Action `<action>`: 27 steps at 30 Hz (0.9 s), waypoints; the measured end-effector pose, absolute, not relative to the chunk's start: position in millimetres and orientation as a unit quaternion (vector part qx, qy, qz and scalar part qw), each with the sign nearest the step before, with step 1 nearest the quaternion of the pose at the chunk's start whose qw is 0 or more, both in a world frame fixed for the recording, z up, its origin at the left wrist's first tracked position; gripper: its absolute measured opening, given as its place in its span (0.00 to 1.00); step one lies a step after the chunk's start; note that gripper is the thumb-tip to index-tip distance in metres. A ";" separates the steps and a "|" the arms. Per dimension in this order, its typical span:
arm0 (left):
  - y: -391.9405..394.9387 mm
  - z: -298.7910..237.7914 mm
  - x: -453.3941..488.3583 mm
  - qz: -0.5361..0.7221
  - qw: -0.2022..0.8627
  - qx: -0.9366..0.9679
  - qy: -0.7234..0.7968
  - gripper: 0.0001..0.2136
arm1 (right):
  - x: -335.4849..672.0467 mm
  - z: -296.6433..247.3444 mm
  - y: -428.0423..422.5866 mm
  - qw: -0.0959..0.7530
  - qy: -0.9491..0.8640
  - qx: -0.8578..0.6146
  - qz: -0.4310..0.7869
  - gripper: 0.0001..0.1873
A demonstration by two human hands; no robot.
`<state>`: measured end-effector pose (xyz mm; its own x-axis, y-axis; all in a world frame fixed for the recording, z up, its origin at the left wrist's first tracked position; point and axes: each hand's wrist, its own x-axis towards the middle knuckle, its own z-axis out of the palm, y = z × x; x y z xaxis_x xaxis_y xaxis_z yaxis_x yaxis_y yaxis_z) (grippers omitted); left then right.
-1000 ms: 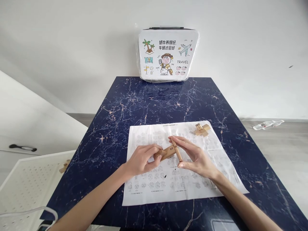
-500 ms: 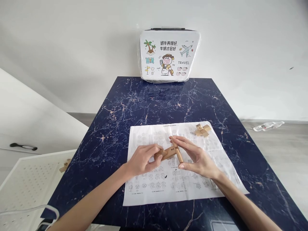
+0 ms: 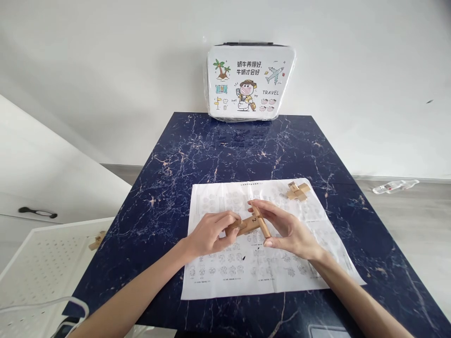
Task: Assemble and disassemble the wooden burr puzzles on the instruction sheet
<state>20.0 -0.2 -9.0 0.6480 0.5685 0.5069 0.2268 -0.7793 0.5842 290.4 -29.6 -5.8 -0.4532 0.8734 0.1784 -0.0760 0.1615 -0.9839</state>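
Both hands meet over a printed instruction sheet (image 3: 268, 272) on a dark blue marbled table (image 3: 218, 150). My left hand (image 3: 211, 232) pinches the left end of a wooden puzzle piece marked "2" (image 3: 251, 223). My right hand (image 3: 285, 227) holds a second wooden bar (image 3: 262, 224) that crosses the first, thumb below and fingers above. A small group of joined wooden pieces (image 3: 298, 190) lies on the sheet's far right corner, apart from both hands.
A white cartoon-printed case (image 3: 250, 82) stands at the table's far edge against the wall. A white perforated tray (image 3: 42, 267) at the left holds another wooden piece (image 3: 96, 241). A clear plastic bottle (image 3: 394, 186) lies on the floor at right.
Almost nothing has moved. The view has shifted slightly, and both hands keep their hold on the crossed wooden pieces in the same spot.
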 end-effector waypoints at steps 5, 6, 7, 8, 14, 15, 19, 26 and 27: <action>-1.0 -10.2 19.9 0.360 0.259 0.867 0.227 0.06 | 291.4 -3.3 -28.5 0.413 -0.632 -0.311 0.577 0.40; -1.2 -9.9 20.1 0.361 0.264 0.864 0.228 0.06 | 292.0 -2.9 -28.1 0.413 -0.632 -0.307 0.579 0.39; -1.5 -9.3 20.3 0.363 0.270 0.862 0.230 0.06 | 292.2 -2.7 -27.8 0.413 -0.633 -0.305 0.580 0.39; -1.7 -8.5 20.5 0.364 0.276 0.859 0.232 0.05 | 292.0 -2.9 -27.7 0.415 -0.633 -0.304 0.578 0.40; -2.1 -4.7 21.1 0.334 0.319 0.855 0.238 0.03 | 280.5 -11.5 -34.8 0.389 -0.649 -0.333 0.563 0.48; -2.1 -4.6 21.0 0.327 0.319 0.857 0.241 0.04 | 278.3 -13.2 -36.6 0.390 -0.646 -0.344 0.559 0.49; -2.0 -4.6 20.7 0.312 0.314 0.858 0.258 0.08 | 273.0 -14.8 -40.7 0.413 -0.628 -0.364 0.550 0.49; -0.9 -4.4 20.9 0.325 0.328 0.846 0.266 0.09 | 268.2 -6.9 -42.9 0.448 -0.625 -0.365 0.525 0.45; -0.7 -4.4 20.8 0.328 0.328 0.845 0.265 0.10 | 267.3 -7.1 -43.5 0.448 -0.625 -0.369 0.523 0.46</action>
